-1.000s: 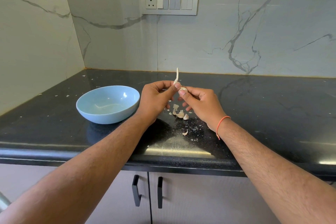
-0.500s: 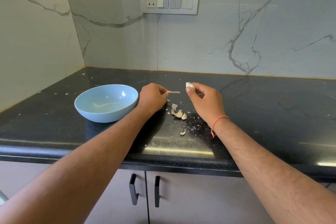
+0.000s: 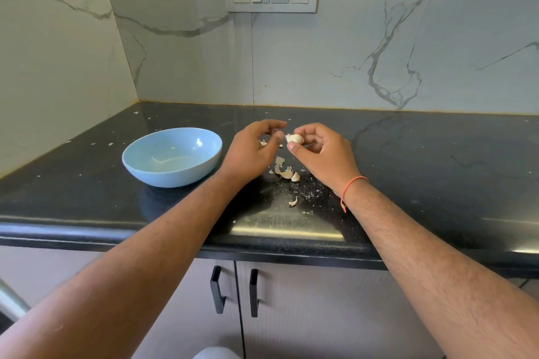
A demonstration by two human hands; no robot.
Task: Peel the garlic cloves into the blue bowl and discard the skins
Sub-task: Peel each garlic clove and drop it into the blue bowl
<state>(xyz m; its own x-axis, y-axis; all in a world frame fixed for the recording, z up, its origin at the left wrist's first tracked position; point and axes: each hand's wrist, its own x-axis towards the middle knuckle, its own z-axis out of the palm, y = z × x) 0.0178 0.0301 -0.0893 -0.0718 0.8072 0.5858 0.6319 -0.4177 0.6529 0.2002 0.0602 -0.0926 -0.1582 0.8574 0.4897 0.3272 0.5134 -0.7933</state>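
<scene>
Right hand (image 3: 323,151) pinches a garlic clove (image 3: 294,138) between thumb and fingers, raised above the dark surface (image 3: 423,172), skin partly on from the look of the frayed tip. Holding it up like that probably gives the other hand room to pick at the skin. Left hand (image 3: 252,151) hovers just beside the clove, fingers relaxed and slightly curled, holding nothing visible, thumb tip near the clove but apparently not touching it; likely coming in for the next strip of skin. Blue bowl (image 3: 172,156) sits on the surface to the left of the left hand, near enough for a short drop; no peeled clove visible inside, only reflections, so the task looks early. Loose skins (image 3: 284,170) lie in a small pile on the surface below the hands, with one stray piece (image 3: 293,201) closer to the front edge and tiny flakes scattered around; they seem to fall where the peeling happens, discard not yet done. Small bits behind the left hand's fingers are too hidden to identify. Orange thread band (image 3: 351,188) on right wrist.
</scene>
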